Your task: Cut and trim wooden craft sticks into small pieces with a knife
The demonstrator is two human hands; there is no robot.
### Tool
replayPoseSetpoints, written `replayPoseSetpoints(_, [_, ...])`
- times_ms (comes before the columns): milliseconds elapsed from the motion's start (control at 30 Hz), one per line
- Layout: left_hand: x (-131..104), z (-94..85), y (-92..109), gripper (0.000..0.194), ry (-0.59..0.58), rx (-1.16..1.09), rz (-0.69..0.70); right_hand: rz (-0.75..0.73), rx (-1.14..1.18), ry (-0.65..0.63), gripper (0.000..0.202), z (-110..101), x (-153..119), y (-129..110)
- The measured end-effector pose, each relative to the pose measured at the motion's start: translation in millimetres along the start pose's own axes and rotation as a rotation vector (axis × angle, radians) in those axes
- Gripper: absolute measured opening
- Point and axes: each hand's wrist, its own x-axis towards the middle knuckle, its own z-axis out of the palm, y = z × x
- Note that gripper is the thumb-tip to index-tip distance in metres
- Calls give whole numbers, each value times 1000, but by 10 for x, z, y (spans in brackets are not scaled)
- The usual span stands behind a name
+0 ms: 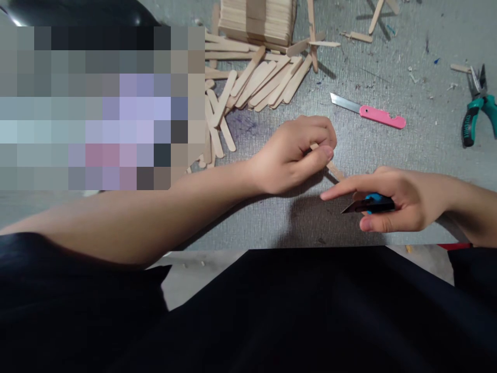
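My left hand [301, 155] is closed on a wooden stick [334, 170], its thumb and fingers pinching one end. The stick slants down to the right, toward my right hand [404, 199], which partly hides its lower end. In my right hand lies a cutter with a black and blue handle [382, 203], its dark pointed blade [352, 206] facing left. The index finger of that hand stretches out to the left above the blade. Beyond my hands, a pink-handled knife [382, 116] rests on the table with its blade out.
Loose wooden sticks [258, 85] lie behind my left hand, below a banded stack of sticks [254, 18]. Green-handled pliers [479, 106] are at the far right. Crossed sticks [312, 41] and small scraps lie on the grey table [427, 150]. The upper left is pixelated.
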Motion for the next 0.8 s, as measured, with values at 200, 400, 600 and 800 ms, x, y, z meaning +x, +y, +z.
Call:
replayPoseSetpoints(200, [17,-57,-27,39,-93,184,-80,319,-70,79,43,-145,54,-168])
replayPoseSetpoints(400, [60,-64,95,32,-225,307,-231,581,-297,116,38,-105,195,-214])
replayPoseSetpoints(600, [41,-22,54,34,-183,303,-187,580,-393,120,38,-18,239,-203])
replayPoseSetpoints(800, [29,-30,-12,28,-154,231,-134,570,-445,117,38,15,252,-215])
